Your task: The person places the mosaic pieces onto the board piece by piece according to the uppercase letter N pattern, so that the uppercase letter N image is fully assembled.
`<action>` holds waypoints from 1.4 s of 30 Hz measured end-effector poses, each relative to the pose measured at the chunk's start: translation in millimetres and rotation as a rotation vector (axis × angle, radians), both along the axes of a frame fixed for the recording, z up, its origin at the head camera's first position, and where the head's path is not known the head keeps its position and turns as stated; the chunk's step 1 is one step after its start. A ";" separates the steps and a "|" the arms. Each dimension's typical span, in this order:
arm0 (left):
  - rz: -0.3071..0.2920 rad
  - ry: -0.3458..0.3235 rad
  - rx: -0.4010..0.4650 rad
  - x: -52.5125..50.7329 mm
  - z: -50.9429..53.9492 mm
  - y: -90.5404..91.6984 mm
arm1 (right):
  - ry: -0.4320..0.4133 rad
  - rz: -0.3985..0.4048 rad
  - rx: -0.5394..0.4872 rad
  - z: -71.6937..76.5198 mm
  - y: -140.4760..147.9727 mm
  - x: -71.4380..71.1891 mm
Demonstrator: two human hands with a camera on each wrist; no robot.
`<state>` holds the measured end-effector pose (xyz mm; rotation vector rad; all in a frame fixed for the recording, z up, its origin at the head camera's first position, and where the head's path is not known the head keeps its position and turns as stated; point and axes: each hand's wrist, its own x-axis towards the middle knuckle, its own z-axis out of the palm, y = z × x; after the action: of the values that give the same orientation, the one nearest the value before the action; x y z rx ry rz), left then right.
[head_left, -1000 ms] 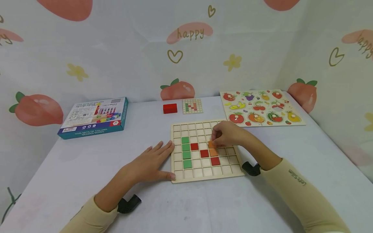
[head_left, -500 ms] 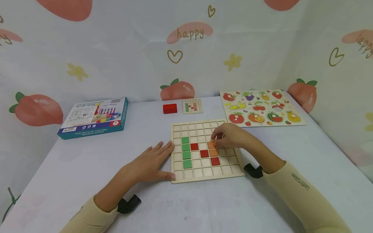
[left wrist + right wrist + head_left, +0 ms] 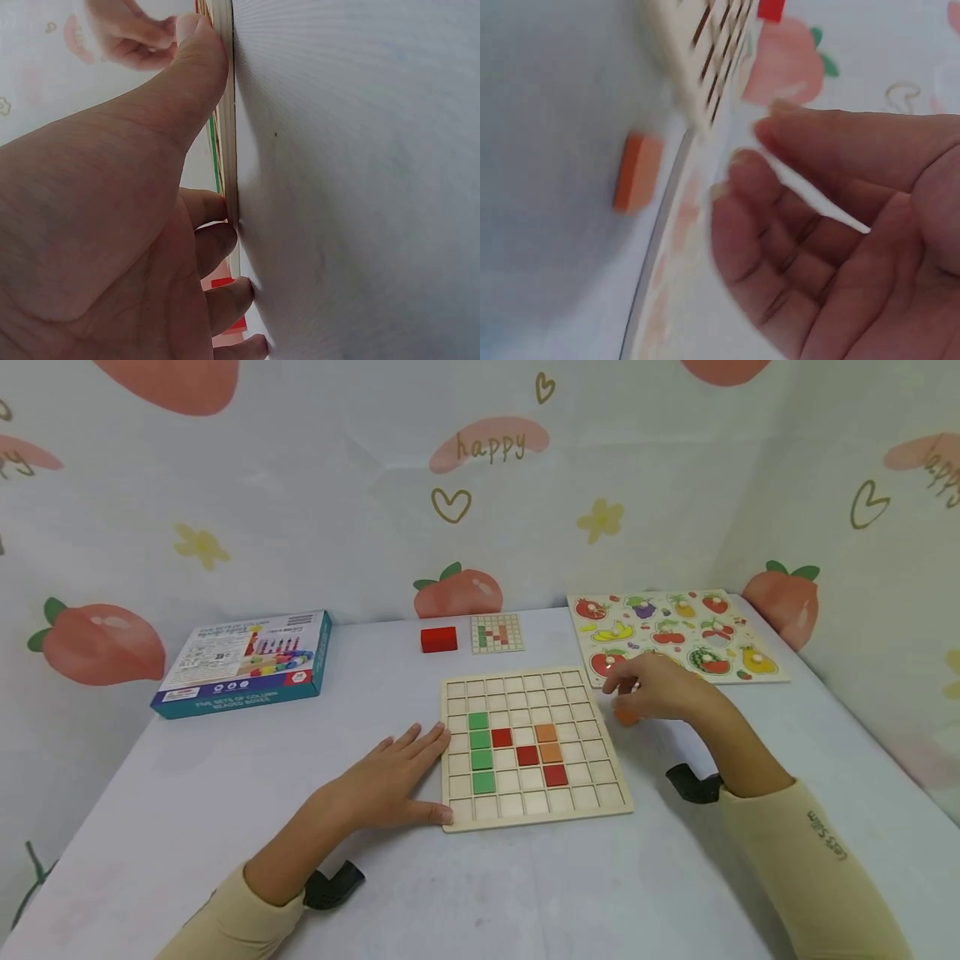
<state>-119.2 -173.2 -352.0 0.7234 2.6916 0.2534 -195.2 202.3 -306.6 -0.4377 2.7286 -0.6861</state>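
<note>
A wooden grid board (image 3: pixel 585 797) lies on the table with a column of green tiles (image 3: pixel 481 760), red tiles (image 3: pixel 527 756) stepping down to the right, and two orange tiles (image 3: pixel 551 752). My left hand (image 3: pixel 375 789) rests on the table with its fingers spread, thumb and fingertips touching the board's left edge. Right of the board, my right hand (image 3: pixel 660 689) hovers over the table and holds nothing; thumb and fingers are slightly bent and apart. Beneath it sits an orange block (image 3: pixel 638 172), partly hidden in the head view.
Behind the board are a red block (image 3: pixel 438 640) and a small pattern card (image 3: pixel 497 633) showing a coloured grid. A fruit puzzle board (image 3: pixel 757 643) lies at the back right, partly behind the right hand. At the back left is a blue-edged box (image 3: pixel 243 664).
My right hand has left the upper orange tile in the grid and moved right, off the board, to above the orange block. The left hand has stayed in place.
</note>
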 end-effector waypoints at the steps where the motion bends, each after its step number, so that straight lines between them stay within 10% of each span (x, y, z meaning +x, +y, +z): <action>1: 0.001 0.000 0.002 -0.1 -0.2 -0.3 | -0.012 -0.002 0.025 -1.0 2.4 -1.0; 19: -0.001 0.006 -0.001 -0.4 -0.2 -0.5 | -0.107 0.050 0.043 -17.4 19.1 -11.9; 42: 0.012 -0.016 -0.004 -1.2 1.2 1.1 | -0.087 0.085 -0.201 -6.6 -22.8 -23.1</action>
<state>-120.4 -172.1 -350.8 0.7015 2.6817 0.2550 -218.3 179.5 -313.2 -0.5525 2.5541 -0.9380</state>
